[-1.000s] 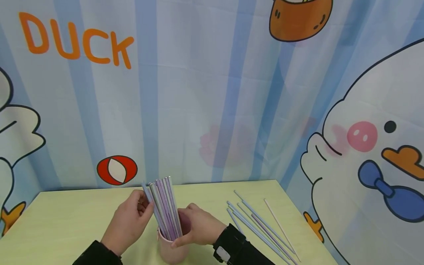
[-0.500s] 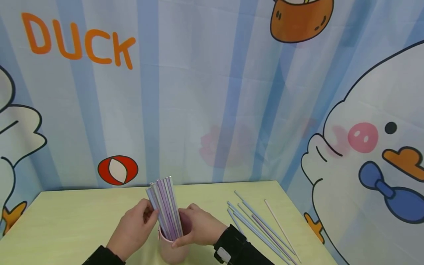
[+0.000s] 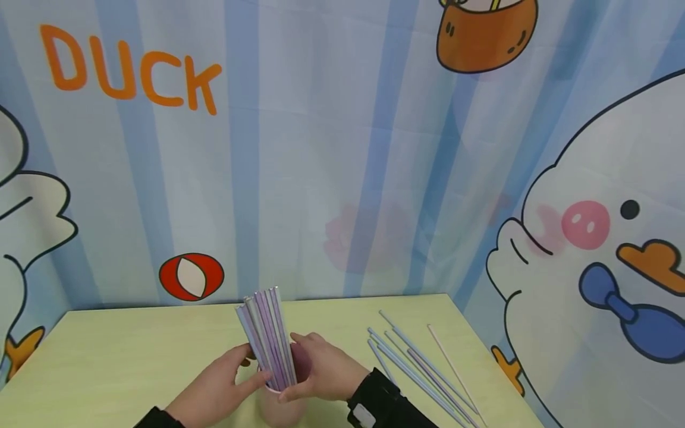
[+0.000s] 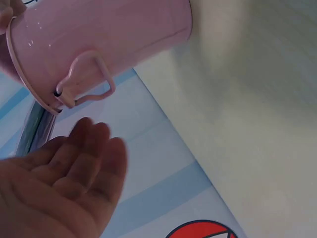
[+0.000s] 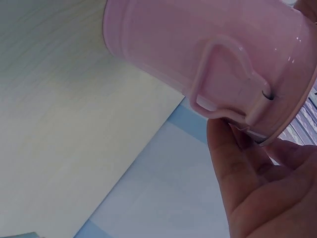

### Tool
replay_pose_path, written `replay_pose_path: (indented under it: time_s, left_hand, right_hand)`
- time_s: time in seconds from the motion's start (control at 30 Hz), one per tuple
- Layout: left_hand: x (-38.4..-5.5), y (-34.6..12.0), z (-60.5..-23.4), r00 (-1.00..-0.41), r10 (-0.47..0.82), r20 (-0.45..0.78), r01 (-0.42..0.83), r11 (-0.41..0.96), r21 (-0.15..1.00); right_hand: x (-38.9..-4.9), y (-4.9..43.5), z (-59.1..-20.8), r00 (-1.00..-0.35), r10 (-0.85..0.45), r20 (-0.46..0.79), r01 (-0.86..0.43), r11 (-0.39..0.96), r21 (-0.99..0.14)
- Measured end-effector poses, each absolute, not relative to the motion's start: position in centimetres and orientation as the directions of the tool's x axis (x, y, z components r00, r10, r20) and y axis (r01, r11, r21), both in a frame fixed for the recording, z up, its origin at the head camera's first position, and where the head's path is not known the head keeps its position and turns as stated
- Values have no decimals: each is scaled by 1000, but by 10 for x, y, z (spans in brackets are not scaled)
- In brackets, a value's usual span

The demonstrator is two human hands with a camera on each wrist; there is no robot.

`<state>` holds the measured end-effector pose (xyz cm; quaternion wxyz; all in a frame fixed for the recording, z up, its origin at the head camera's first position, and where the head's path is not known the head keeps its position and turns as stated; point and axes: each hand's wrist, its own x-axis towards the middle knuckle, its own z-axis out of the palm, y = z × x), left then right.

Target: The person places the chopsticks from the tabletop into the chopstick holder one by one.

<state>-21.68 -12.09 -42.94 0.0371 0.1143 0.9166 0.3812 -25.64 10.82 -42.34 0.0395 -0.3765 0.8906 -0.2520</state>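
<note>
A small pink pail (image 3: 282, 409) stands on the table, holding a bundle of purple, blue and silvery straws (image 3: 273, 342) that lean slightly left. My right hand (image 3: 330, 370) grips the pail's rim from the right, thumb in front. In the right wrist view, its fingers are at the rim beside the pail's pink handle (image 5: 198, 89). On the left side, my left hand (image 3: 214, 383) has its thumb against the front of the straws near the rim. The left wrist view shows that hand's fingers loosely extended below the pail's other handle (image 4: 110, 82).
Several loose straws (image 3: 396, 356), blue, purple and white, lie spread on the right side of the pale yellow table (image 3: 123, 356). Behind the table's far edge hangs a striped blue curtain (image 3: 299, 178) with cartoon duck prints.
My left hand has let go of the upper part of a blue straw and slid down toward the pail's rim. That straw now stands in with the bundle. My right hand keeps its hold.
</note>
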Motion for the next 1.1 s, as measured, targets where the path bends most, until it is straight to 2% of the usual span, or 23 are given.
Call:
replay_pose_path:
  time_s: [0.13,0.27,0.43,0.57,0.77,0.93,1.1]
  left_hand:
    - [-215,-121,-436,-937,348,17,242,615,750]
    - [-214,-118,-437,-923,384,34,265,568,779]
    - [-218,-113,-439,-898,437,61,300,504,810]
    - [-222,-108,-441,-873,475,107,337,432,837]
    - [-227,-102,-444,-863,500,77,283,350,893]
    - [-228,-101,-446,-877,478,47,243,357,902]
    - [-229,-98,-445,-903,430,14,218,428,877]
  right_hand:
    - [-256,111,-427,-690,-711,134,-648,524,-552]
    - [-253,117,-430,-700,-706,105,-600,503,-622]
    - [-251,120,-433,-736,-672,83,-555,529,-641]
    - [-251,121,-435,-726,-681,98,-559,500,-661]
    - [-251,123,-439,-710,-697,101,-546,454,-704]
    - [-251,129,-440,-715,-695,71,-532,477,-700]
    - [-255,149,-432,-773,-633,42,-521,596,-611]
